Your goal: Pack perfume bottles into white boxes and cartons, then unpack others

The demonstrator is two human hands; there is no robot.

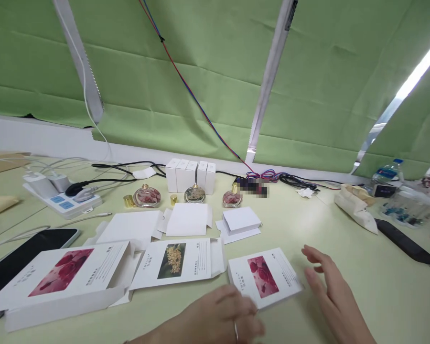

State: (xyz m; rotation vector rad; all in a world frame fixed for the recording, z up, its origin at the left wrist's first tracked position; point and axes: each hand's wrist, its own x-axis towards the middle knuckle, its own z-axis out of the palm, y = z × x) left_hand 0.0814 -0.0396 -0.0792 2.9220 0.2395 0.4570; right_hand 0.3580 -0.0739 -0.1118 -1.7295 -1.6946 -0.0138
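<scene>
A small white perfume box with a red rose picture lies flat on the table between my hands. My left hand, with a ring on one finger, overlaps the box's near-left edge; its fingers are loosely bent and blurred, and I cannot tell if they touch it. Just past the right edge, my right hand is open, thumb and fingers apart. To the left lie a box with a yellow flower picture and a larger rose box, both with flaps out.
White cartons lie behind the printed boxes. Further back are perfume bottles, gold caps and upright white boxes. A power strip and phone lie left; a cloth pouch and water bottle are right.
</scene>
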